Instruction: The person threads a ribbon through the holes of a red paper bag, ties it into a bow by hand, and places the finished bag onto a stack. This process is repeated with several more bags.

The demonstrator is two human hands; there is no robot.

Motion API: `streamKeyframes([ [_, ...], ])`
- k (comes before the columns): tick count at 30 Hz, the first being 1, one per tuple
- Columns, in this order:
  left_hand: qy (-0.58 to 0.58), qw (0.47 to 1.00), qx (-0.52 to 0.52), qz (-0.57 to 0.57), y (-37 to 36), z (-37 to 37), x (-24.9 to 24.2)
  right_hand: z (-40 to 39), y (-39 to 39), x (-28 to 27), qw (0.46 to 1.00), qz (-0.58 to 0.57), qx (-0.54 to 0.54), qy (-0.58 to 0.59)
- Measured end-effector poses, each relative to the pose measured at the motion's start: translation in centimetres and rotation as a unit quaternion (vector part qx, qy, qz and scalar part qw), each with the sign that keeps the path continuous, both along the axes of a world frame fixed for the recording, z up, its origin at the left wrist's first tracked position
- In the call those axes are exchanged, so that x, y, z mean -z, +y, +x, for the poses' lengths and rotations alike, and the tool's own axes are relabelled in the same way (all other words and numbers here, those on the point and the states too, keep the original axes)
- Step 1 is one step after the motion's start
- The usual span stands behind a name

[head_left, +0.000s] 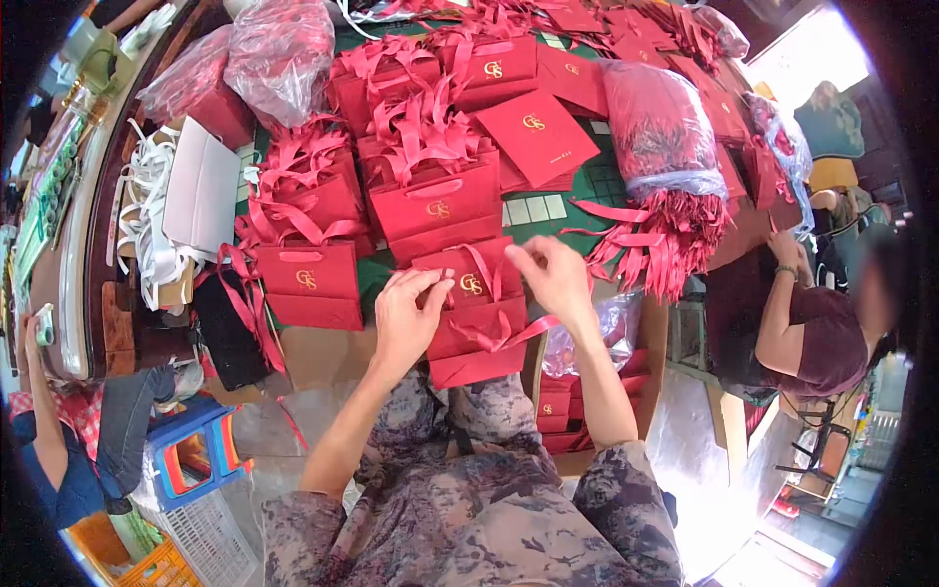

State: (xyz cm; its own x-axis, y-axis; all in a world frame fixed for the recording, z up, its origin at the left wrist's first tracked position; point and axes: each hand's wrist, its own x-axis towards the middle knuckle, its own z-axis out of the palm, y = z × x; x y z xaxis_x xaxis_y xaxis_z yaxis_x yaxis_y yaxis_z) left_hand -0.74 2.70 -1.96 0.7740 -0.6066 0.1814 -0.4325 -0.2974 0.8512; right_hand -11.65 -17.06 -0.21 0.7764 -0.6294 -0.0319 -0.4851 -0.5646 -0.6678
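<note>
In front of me a red paper gift bag [476, 367] with a gold monogram stands at the table's near edge, close to my lap. Ribbon handles [497, 338] hang over its side. My left hand [409, 315] is closed in a pinch at the bag's upper left, on a ribbon handle beside the monogram. At the upper right, my right hand [558, 284] has its thumb and curled fingers together near the ribbon. Whatever lies between them is hidden.
Finished-looking red bags [435, 201] stand in rows ahead, ribbons upward. A plastic-wrapped bundle [660, 127] lies to the right, white bags [201, 186] to the left. Below the edge is an open carton [655, 362] of red bags. Another person [822, 328] sits at right.
</note>
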Motion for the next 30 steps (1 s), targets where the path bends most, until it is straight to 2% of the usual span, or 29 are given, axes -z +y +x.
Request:
streamKeyframes([
  [4,-0.049,0.999,0.015,-0.001,-0.3,0.3,0.4,0.4,1.5,1.8,1.0,-0.014,-0.003,0.008],
  [8,-0.045,0.998,0.022,0.036,-0.5,0.1,-0.5,0.6,2.4,2.4,0.997,-0.01,-0.007,-0.079],
  [10,-0.053,0.996,0.033,0.057,-0.6,0.1,-0.3,0.3,3.5,1.5,0.98,0.093,-0.003,-0.176],
  [12,-0.063,0.996,0.034,0.059,-1.1,0.0,-0.2,-0.2,4.2,1.3,0.978,0.133,-0.018,-0.159],
  [15,-0.054,0.996,0.056,0.049,-1.7,-0.6,-0.4,-0.1,5.0,1.4,0.948,0.247,-0.031,-0.199],
  [18,-0.085,0.992,0.061,0.069,-1.8,-0.8,-0.3,0.0,5.2,2.2,0.95,0.209,-0.039,-0.228],
  [22,-0.097,0.991,0.064,0.061,-1.8,-0.8,-0.2,0.0,5.0,1.8,0.954,0.209,-0.048,-0.208],
  [27,-0.109,0.987,0.081,0.087,-1.7,-1.0,-0.4,0.5,4.2,1.8,0.942,0.286,-0.046,-0.169],
  [29,-0.068,0.997,0.04,-0.009,-1.6,-1.4,-1.2,0.8,3.7,1.9,0.932,0.308,-0.032,-0.188],
  [30,-0.068,0.997,0.04,-0.009,-1.0,-1.6,-1.4,0.9,3.4,1.9,0.921,0.328,-0.017,-0.21],
])
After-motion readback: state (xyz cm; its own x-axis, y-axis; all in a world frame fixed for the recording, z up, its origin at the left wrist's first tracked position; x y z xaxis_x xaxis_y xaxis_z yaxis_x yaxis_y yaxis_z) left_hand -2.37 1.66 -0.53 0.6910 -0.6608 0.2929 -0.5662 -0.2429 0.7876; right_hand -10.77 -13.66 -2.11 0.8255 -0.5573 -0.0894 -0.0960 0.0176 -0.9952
